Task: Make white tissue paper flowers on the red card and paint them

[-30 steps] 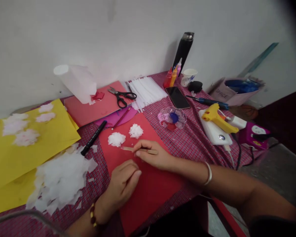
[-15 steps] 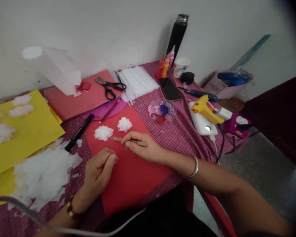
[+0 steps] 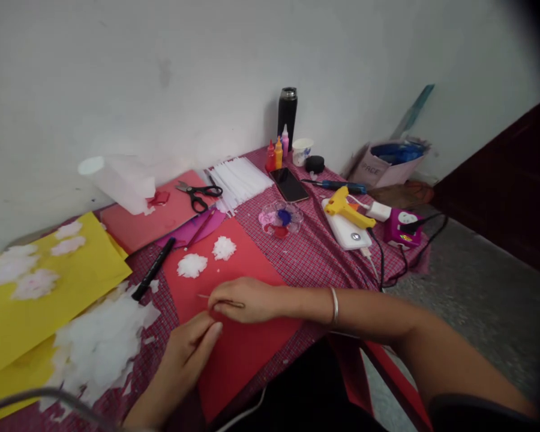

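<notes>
Head view. Right hand [image 3: 245,300] lies palm-down on the red sheet [image 3: 247,342], forearm stretched across from the right, wrist bent inward — its grip pinched on a thin stick [image 3: 216,300] held nearly flat over the sheet. Left hand [image 3: 189,351] rests beside it on the sheet's near-left part, fingers together and extended, holding nothing. Two white tissue flowers [image 3: 207,257] lie at the sheet's far end — a black marker [image 3: 153,277] just left of its edge.

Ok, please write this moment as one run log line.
right hand: holds thin stick | left hand: rests on red paper | two white paper flowers beyond
</notes>
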The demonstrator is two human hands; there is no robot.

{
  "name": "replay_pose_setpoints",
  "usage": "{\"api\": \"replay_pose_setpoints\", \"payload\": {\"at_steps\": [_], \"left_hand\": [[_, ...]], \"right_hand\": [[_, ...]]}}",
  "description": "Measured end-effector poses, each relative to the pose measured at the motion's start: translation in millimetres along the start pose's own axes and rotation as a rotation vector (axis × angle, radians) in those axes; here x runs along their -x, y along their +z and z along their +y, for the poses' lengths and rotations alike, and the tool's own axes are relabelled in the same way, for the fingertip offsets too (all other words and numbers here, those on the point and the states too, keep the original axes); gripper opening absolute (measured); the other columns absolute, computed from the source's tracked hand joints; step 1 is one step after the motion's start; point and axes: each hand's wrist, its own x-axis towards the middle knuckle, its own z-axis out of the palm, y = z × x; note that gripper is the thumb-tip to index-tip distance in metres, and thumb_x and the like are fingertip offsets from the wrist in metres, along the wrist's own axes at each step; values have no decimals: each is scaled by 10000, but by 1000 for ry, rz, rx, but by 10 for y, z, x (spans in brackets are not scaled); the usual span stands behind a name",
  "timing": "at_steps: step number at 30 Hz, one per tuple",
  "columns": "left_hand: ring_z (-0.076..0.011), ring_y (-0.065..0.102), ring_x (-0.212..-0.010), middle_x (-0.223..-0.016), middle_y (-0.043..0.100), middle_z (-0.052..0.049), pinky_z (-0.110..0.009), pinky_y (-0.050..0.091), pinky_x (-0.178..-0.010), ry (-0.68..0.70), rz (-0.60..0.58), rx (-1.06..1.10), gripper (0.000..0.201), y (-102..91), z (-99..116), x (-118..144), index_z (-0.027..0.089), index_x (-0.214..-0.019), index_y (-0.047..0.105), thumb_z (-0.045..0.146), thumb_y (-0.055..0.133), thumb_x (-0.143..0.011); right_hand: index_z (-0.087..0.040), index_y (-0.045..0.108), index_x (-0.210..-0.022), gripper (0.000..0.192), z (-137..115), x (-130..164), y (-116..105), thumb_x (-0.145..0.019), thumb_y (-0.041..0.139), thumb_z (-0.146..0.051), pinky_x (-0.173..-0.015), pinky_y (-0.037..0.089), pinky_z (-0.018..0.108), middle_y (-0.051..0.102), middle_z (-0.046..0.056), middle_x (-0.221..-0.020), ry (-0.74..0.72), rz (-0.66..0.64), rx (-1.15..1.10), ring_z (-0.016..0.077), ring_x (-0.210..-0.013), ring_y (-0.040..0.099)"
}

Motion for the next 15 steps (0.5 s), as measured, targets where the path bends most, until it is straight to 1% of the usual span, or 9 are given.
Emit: {"api": "replay_pose_setpoints", "payload": {"at_steps": [2,5,7,9,12,15], "left_hand": [[-142,498,-481,-534,512,27,-251,397,-457,-34,-19,25,327,85,-33,-118,231,-593,492,335,469,-903],[-129,519,-516,-555,537,26,-230,410,-494,-111,48,89,329,225,-54,-239,206,-617,517,323,452,-917],[-119,508,-511,-555,523,30,-219,404,-490,-100,85,112,330,291,-47,-309,198,-621,511,310,448,-925],[-109,490,-491,-542,502,35,-211,394,-474,-52,73,102,344,308,-28,-367,197,-599,494,286,459,-929],[-106,520,-489,-553,536,31,-199,426,-469,2,55,94,332,224,-24,-370,200,-610,510,218,458,-937],[-127,629,-600,-679,654,16,-206,510,-557,97,107,17,212,22,-121,-241,218,-763,602,132,475,-910]], "right_hand": [[-165,621,-954,171,37,-75,-24,-932,453,-189,-802,462,277,685,59,-957,6,11,8,155,-868,602],[-158,623,-986,186,132,-153,-68,-940,444,-179,-820,456,271,676,62,-974,14,124,-46,149,-893,595],[-156,626,-1000,188,209,-171,-98,-934,450,-164,-777,455,249,667,47,-939,49,206,-129,132,-851,585],[-156,632,-981,175,276,-163,-123,-923,467,-167,-687,438,222,643,18,-849,100,244,-210,110,-746,551],[-157,637,-938,160,322,-119,-138,-913,482,-186,-577,380,201,558,-25,-712,196,256,-316,86,-608,461],[-159,629,-943,159,303,-64,-156,-915,479,-203,-553,362,196,494,-47,-654,246,257,-408,76,-559,415]]}}
